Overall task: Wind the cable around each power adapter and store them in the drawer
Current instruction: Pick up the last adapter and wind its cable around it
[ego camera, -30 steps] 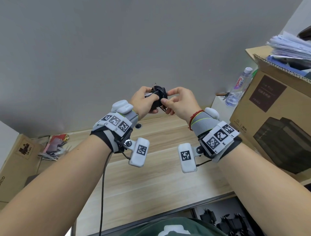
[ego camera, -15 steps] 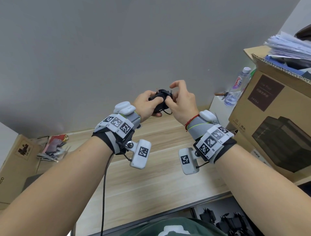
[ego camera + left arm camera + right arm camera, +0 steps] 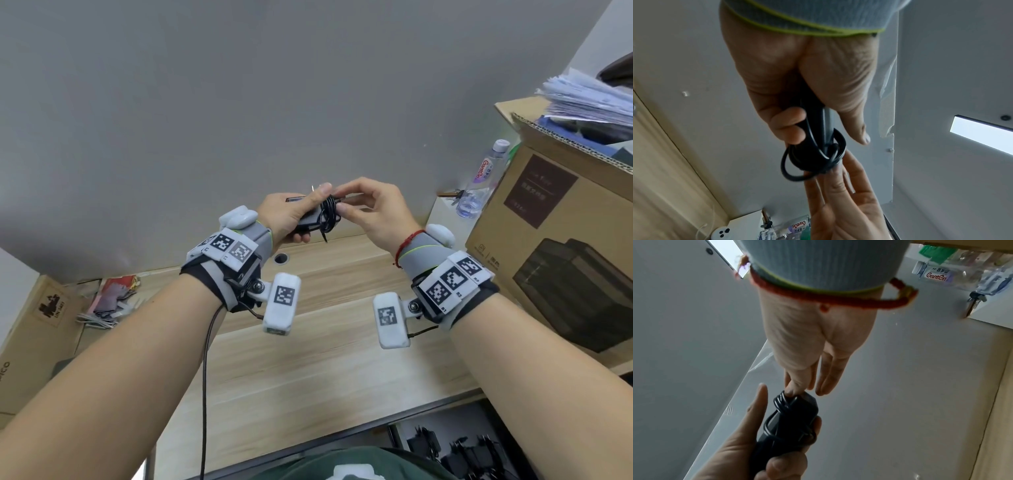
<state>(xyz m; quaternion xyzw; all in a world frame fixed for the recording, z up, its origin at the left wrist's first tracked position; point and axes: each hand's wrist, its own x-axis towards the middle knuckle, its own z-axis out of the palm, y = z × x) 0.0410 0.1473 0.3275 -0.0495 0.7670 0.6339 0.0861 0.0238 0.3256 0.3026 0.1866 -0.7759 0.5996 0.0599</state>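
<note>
A black power adapter (image 3: pixel 305 222) is held up in front of the grey wall, above the desk. My left hand (image 3: pixel 310 212) grips its body, thumb laid along the top. The thin black cable (image 3: pixel 329 214) is wound around the adapter's right end in several loops, and one short end hangs below. My right hand (image 3: pixel 342 205) pinches the cable at the coil with thumb and forefinger. The left wrist view shows the loops (image 3: pixel 813 159) past my curled fingers. In the right wrist view my thumb tip presses on the coil (image 3: pixel 783 400). The open drawer (image 3: pixel 397 442) at the bottom right holds several black adapters (image 3: pixel 462 450).
The wooden desk (image 3: pixel 308 370) lies below my hands, with a round cable hole (image 3: pixel 281 258) near the wall. A large cardboard box (image 3: pixel 555 240) with papers (image 3: pixel 589 99) on top and a water bottle (image 3: pixel 479 181) stand at the right. Another carton (image 3: pixel 30 335) sits at the left.
My right hand has come off the top of the adapter and moved to its right end, where it pinches the cable. The adapter has turned flatter in my left hand.
</note>
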